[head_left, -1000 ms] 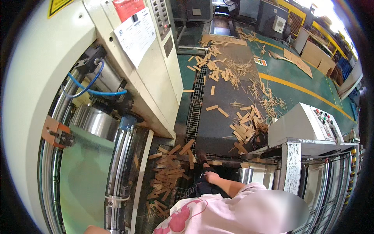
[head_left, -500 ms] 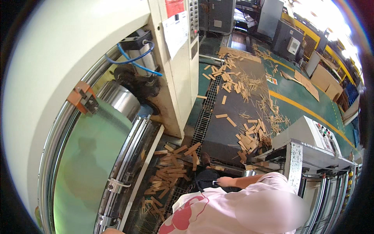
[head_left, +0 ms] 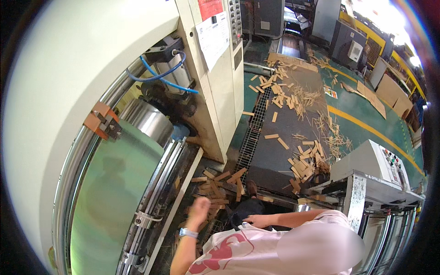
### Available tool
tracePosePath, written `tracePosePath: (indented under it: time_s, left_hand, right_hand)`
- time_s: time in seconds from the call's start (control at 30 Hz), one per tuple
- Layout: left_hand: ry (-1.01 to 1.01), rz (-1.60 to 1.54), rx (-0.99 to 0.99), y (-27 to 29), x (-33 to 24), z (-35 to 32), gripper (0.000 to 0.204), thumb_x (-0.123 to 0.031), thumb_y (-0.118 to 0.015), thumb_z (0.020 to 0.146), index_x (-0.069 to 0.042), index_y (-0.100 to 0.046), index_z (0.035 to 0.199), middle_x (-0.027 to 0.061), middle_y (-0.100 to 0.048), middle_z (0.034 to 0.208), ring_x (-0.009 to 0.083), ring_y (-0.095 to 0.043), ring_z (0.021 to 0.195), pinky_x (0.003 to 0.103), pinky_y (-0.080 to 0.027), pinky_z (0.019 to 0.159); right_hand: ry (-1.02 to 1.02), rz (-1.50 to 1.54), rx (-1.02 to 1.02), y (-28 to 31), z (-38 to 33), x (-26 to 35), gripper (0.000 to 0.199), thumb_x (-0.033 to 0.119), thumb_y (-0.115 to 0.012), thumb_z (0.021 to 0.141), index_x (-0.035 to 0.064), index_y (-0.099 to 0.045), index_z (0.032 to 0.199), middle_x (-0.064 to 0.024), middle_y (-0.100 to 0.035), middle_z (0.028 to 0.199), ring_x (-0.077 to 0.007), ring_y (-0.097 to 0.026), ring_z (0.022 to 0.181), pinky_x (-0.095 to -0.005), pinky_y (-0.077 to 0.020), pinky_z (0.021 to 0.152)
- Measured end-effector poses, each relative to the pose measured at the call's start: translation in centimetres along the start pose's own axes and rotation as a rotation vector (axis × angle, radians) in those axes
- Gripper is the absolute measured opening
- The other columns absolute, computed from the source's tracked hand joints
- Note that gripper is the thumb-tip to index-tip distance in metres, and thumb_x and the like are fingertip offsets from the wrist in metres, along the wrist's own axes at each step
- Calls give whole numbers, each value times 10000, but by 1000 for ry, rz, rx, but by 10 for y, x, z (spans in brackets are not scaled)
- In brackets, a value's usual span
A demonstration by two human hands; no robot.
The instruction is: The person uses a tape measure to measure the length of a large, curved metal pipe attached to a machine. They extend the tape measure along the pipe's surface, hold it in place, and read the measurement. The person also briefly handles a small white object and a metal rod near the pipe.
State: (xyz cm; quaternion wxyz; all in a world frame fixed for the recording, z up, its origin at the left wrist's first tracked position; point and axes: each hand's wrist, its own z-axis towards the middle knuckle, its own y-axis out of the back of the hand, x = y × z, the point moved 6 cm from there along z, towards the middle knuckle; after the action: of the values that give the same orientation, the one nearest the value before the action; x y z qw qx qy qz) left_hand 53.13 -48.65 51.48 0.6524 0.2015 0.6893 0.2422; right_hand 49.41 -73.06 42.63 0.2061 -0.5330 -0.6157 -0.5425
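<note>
My left hand [head_left: 199, 211], with a pale-banded wristwatch [head_left: 188, 233], is raised over wooden strips [head_left: 213, 189] on the floor. It touches none of them visibly; blur smears its fingers, so its grip is unclear. My right hand [head_left: 259, 221] rests against my dark trousers [head_left: 247, 211], fingers drawn together at the cloth. Whatever they pinch, if anything, is too small to make out. Left of me stands a machine with a wide pale-green roller [head_left: 114, 183], a steel cylinder [head_left: 149, 120] and an orange clamp block [head_left: 101, 120].
A dark floor plate [head_left: 270, 158] beside a grating [head_left: 252, 142] is strewn with wooden strips [head_left: 305, 165] and thin slivers. At right stands a control console [head_left: 373, 162] with buttons. A cream machine cabinet [head_left: 224, 91] rises ahead, and cardboard [head_left: 366, 97] lies beyond.
My left hand has risen from the lower edge near the roller and now shows fully above the strips. My right hand has moved slightly down. The view has shifted a little left.
</note>
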Motion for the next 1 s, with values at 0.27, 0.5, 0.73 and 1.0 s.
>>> tracePosePath:
  time_s: [0.27, 0.5, 0.73, 1.0]
  left_hand:
    - [417, -200, 923, -201, 145, -80, 552, -417, -520, 877, -84, -414, 1304, 156, -484, 1265, 292, -467, 1154, 343, -356, 964]
    - [276, -503, 637, -214, 153, -73, 405, -300, -446, 911, -37, -493, 1216, 114, -552, 1173, 208, -520, 1047, 307, -407, 887]
    - [326, -344, 339, -243, 147, -52, 338, -336, -499, 875, -38, -578, 1014, 184, -602, 930, 312, -590, 812, 388, -452, 683]
    - [679, -472, 74, -307, 165, -56, 380, -384, -577, 789, -72, -560, 1005, 176, -578, 994, 328, -561, 928, 453, -439, 745]
  right_hand:
    - [-420, -289, 50, -32, 24, -75, 218, 204, -456, 804, 95, -606, 917, -152, -512, 1039, -292, -582, 918, -408, -509, 684]
    - [-329, -326, -124, -15, 26, -81, 179, 211, -488, 772, 78, -599, 817, -157, -461, 1073, -314, -543, 958, -410, -490, 712]
    - [-123, -536, 193, 35, 43, -83, 202, 103, -534, 652, -30, -612, 783, -303, -419, 1216, -358, -558, 957, -418, -511, 708]
    - [-236, -459, 563, 140, 47, -59, 227, 188, -597, 721, -31, -613, 777, -180, -589, 909, -249, -587, 777, -356, -472, 645]
